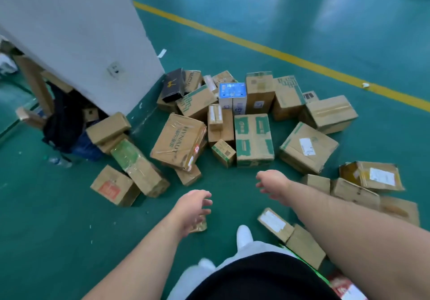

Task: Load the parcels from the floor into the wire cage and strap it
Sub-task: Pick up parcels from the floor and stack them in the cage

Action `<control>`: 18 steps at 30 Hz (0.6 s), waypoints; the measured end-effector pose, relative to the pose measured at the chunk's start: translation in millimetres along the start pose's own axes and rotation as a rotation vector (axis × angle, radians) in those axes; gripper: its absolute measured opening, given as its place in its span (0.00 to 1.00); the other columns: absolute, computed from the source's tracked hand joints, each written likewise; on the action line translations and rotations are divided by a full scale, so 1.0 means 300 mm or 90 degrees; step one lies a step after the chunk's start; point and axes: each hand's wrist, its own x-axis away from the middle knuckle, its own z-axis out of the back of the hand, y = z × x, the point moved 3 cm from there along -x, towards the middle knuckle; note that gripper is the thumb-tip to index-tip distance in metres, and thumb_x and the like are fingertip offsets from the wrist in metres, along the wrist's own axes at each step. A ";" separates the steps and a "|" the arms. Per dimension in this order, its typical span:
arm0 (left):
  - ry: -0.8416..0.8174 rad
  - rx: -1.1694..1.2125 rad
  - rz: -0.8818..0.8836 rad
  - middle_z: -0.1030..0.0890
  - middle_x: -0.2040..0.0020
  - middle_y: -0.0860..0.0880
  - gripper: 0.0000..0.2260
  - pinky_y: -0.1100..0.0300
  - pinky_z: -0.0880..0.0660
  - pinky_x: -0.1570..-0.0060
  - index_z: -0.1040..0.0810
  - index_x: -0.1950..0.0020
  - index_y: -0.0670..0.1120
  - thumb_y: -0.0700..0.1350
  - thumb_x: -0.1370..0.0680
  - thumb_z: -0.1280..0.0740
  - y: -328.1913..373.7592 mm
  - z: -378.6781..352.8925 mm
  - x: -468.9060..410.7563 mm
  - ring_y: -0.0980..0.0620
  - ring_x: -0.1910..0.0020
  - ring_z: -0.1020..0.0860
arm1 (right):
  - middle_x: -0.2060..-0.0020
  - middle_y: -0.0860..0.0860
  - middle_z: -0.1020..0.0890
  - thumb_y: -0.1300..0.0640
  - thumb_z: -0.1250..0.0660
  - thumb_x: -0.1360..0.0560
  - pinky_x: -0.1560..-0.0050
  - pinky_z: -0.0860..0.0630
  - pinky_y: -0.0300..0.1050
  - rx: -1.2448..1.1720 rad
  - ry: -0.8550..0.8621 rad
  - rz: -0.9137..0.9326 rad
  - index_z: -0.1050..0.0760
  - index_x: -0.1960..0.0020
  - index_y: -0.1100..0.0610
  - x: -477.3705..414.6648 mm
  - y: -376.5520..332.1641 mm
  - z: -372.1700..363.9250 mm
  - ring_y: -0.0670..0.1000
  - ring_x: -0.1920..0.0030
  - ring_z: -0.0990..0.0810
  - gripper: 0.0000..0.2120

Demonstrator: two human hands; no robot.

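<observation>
Down over the green floor (232, 44), your left grip (194, 206) hangs with fingers loosely curled and nothing in it. A small gold-ish packet (199, 226) pokes out from under it. Your right grip (272, 183) reaches a bit further out, fingers relaxed, empty too.

The floor's glossy, with a yellow line (279, 54) running across it and a white pillar (81, 32) on your left. A dark bag (62, 123) is slumped at the pillar's foot.

The parcels are all on the floor in a loose heap in front of you: the HYNAUT box (178, 140) tilted on others, a green-taped box (253, 137), a blue-topped box (232, 90) and a black box (173, 84) by the pillar. A flat labelled parcel (274, 224) lies beside your white shoe (244, 235). Everything's taped shut, so no clue what's inside.
</observation>
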 end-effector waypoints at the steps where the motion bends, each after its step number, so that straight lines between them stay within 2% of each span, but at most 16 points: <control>1: -0.005 -0.016 0.006 0.18 0.42 0.46 0.11 0.53 0.25 0.50 0.21 0.39 0.47 0.49 0.17 0.37 0.011 -0.006 -0.020 0.45 0.46 0.18 | 0.49 0.55 0.21 0.56 0.39 0.18 0.61 0.28 0.41 -0.005 0.005 -0.014 0.26 0.45 0.57 -0.014 0.002 0.009 0.54 0.51 0.23 0.06; 3: -0.015 -0.048 0.026 0.18 0.42 0.45 0.11 0.54 0.26 0.52 0.21 0.39 0.45 0.49 0.17 0.37 0.031 -0.008 -0.064 0.45 0.47 0.18 | 0.49 0.54 0.21 0.56 0.39 0.19 0.60 0.27 0.43 -0.024 0.009 -0.037 0.26 0.44 0.57 -0.045 0.007 0.000 0.54 0.51 0.23 0.07; 6: -0.042 -0.126 0.058 0.18 0.42 0.45 0.12 0.55 0.25 0.54 0.21 0.39 0.46 0.50 0.18 0.37 0.068 0.020 -0.140 0.44 0.44 0.18 | 0.49 0.54 0.21 0.56 0.38 0.19 0.52 0.27 0.48 -0.025 -0.002 -0.064 0.23 0.37 0.60 -0.081 0.012 -0.037 0.55 0.51 0.24 0.13; 8: -0.042 -0.169 0.069 0.18 0.44 0.45 0.11 0.56 0.27 0.56 0.20 0.42 0.45 0.49 0.19 0.37 0.112 0.048 -0.201 0.46 0.51 0.19 | 0.48 0.55 0.22 0.57 0.38 0.18 0.50 0.28 0.49 -0.014 -0.011 -0.074 0.24 0.32 0.63 -0.089 0.001 -0.056 0.55 0.50 0.24 0.17; 11: -0.066 -0.183 0.063 0.23 0.57 0.48 0.06 0.58 0.32 0.62 0.25 0.54 0.45 0.44 0.19 0.39 0.242 0.071 -0.293 0.49 0.61 0.27 | 0.42 0.55 0.22 0.56 0.41 0.16 0.45 0.29 0.49 -0.079 -0.029 -0.096 0.29 0.28 0.62 -0.078 -0.063 -0.063 0.53 0.46 0.25 0.19; 12: -0.075 -0.186 0.063 0.23 0.56 0.48 0.07 0.58 0.31 0.62 0.25 0.53 0.45 0.44 0.18 0.40 0.302 0.070 -0.325 0.49 0.60 0.27 | 0.38 0.55 0.22 0.55 0.43 0.15 0.42 0.30 0.49 -0.117 -0.031 -0.109 0.31 0.27 0.61 -0.074 -0.093 -0.057 0.53 0.43 0.26 0.19; 15: -0.066 -0.224 0.033 0.18 0.45 0.45 0.10 0.52 0.25 0.50 0.22 0.42 0.44 0.46 0.17 0.40 0.441 0.064 -0.425 0.46 0.49 0.20 | 0.35 0.56 0.23 0.54 0.44 0.14 0.34 0.30 0.53 -0.170 0.007 -0.122 0.34 0.25 0.59 -0.078 -0.145 -0.029 0.56 0.37 0.24 0.19; 16: -0.064 -0.230 0.021 0.18 0.43 0.44 0.11 0.51 0.25 0.49 0.22 0.41 0.44 0.47 0.18 0.40 0.487 0.055 -0.448 0.45 0.48 0.20 | 0.35 0.56 0.22 0.54 0.44 0.14 0.33 0.29 0.54 -0.176 0.025 -0.122 0.33 0.26 0.59 -0.083 -0.162 -0.015 0.56 0.36 0.24 0.19; 18: -0.066 -0.231 0.013 0.18 0.43 0.45 0.11 0.51 0.25 0.48 0.22 0.41 0.45 0.48 0.18 0.39 0.555 0.028 -0.492 0.45 0.46 0.20 | 0.38 0.54 0.20 0.53 0.43 0.15 0.40 0.27 0.51 -0.196 0.062 -0.119 0.31 0.27 0.58 -0.100 -0.195 0.024 0.54 0.39 0.22 0.18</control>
